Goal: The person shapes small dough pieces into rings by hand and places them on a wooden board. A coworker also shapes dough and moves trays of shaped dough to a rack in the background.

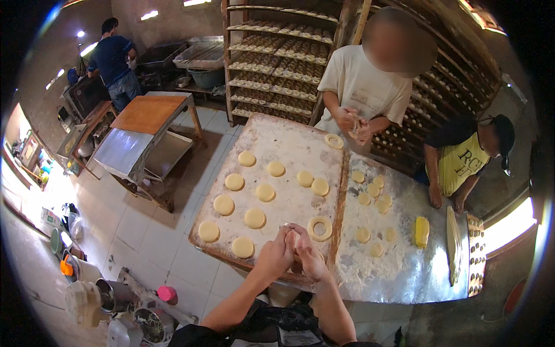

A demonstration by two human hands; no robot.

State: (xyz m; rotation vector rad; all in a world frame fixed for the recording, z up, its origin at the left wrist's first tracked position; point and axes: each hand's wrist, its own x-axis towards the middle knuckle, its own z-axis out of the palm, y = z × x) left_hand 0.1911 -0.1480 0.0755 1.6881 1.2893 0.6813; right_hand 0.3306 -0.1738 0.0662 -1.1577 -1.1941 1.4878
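Observation:
My left hand [274,254] and my right hand [309,260] are brought together over the near edge of a floured wooden board [289,141]. The fingers of both are curled inward and meet; what they hold, if anything, is hidden. Just right of my fingers lies a dough ring [319,228] with a wide hole. Several flat round pieces of dough are spread over the board, among them one dough round [243,247] left of my hands and another dough round [254,218] behind it. A second dough ring [334,141] rests at the far right corner.
A floured metal table [430,272] adjoins the board, bearing smaller dough pieces [363,234], a yellow block [422,232] and a long dough strip [453,246]. Two people stand across from me, one [364,87] with hands together. Behind is a tray rack [277,58]; a low table [147,113] stands left.

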